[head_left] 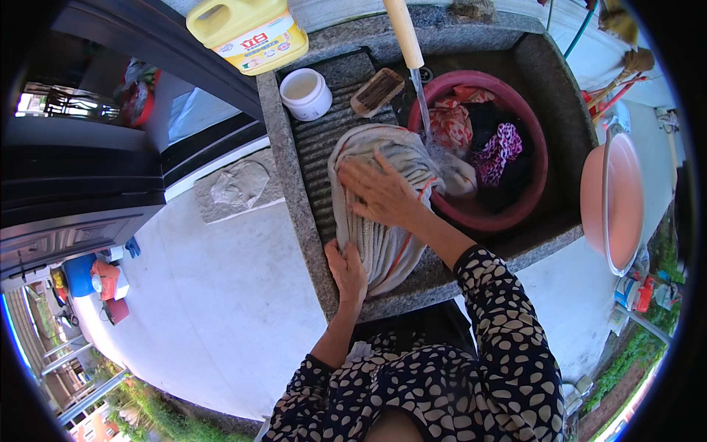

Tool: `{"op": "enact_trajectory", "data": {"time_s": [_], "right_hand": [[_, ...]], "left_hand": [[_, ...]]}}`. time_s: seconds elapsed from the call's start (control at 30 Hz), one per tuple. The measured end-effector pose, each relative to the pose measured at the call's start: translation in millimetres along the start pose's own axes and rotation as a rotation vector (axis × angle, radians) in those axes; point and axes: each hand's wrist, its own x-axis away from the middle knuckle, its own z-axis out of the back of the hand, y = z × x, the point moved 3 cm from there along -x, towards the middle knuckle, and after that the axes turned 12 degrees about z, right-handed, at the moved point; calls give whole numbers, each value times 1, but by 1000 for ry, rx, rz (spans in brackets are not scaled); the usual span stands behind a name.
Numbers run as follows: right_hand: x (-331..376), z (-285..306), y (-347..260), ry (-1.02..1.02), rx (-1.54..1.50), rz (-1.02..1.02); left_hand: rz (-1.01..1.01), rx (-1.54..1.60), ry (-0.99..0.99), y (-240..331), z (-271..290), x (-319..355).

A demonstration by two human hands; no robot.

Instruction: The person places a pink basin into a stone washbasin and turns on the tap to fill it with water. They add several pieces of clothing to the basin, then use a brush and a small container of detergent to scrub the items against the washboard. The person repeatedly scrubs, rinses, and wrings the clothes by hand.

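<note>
A light grey cloth point(383, 254) with orange stripes lies bunched in folds over the ridged washboard point(313, 158) of a stone sink. My right hand point(379, 191) rests flat on top of it, fingers spread. At the cloth's near left edge, my left hand point(347, 276) has its fingers closed on the fabric. The cloth's far right end hangs over the rim of a dark pink basin point(536, 162). Water runs from a pale pipe point(403, 33) into this basin, where a purple patterned cloth point(501, 153), a red-and-white cloth point(451, 125) and dark fabric lie wet.
A scrubbing brush point(378, 92) and a white tub point(305, 94) sit at the washboard's far end. Behind them stands a yellow detergent jug point(250, 37). Beyond the sink's right wall point(563, 96) is a light pink basin point(611, 199). A dark door point(81, 177) is at the left.
</note>
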Motion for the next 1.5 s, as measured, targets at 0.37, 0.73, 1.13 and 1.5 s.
{"op": "enact_trajectory", "data": {"time_s": [0.37,0.73,1.13,1.5], "right_hand": [[20,4,-63,-32,-143,-55],[-19,5,9,-74,4,-215],[47,34,-60,-73,-159,-113],[-86,64,48,385,-149,-87]], "left_hand": [[-67,59,1,-5,0,1],[-131,-121,-2,-17,3,-8],[-40,18,1,2,-1,2],[-130,23,43,4,-1,3]]}}
